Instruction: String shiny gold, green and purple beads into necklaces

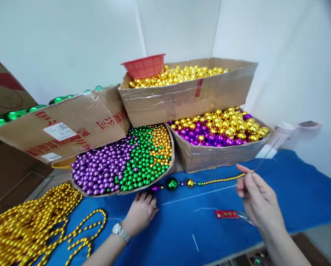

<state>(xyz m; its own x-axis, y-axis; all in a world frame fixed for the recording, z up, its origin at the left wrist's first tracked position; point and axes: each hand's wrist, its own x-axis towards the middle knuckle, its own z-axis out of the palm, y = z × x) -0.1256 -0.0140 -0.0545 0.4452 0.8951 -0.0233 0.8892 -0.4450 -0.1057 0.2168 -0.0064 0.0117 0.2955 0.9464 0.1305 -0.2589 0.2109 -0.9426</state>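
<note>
My right hand pinches a long thin needle that points up and to the right. From near this hand a bead strand runs left: small gold beads first, then a gold ball, a large green ball and purple beads. Its left end reaches the fingertips of my left hand, which wears a watch. That hand's fingers are curled against the front of the bead box, and what they hold is hidden. A white thread stretches below the strand between the two hands.
A box of purple, green and gold beads stands ahead. Behind are stacked cartons of gold balls, gold and purple balls, and green balls. Gold bead strings lie left. A red-handled cutter rests on the blue cloth.
</note>
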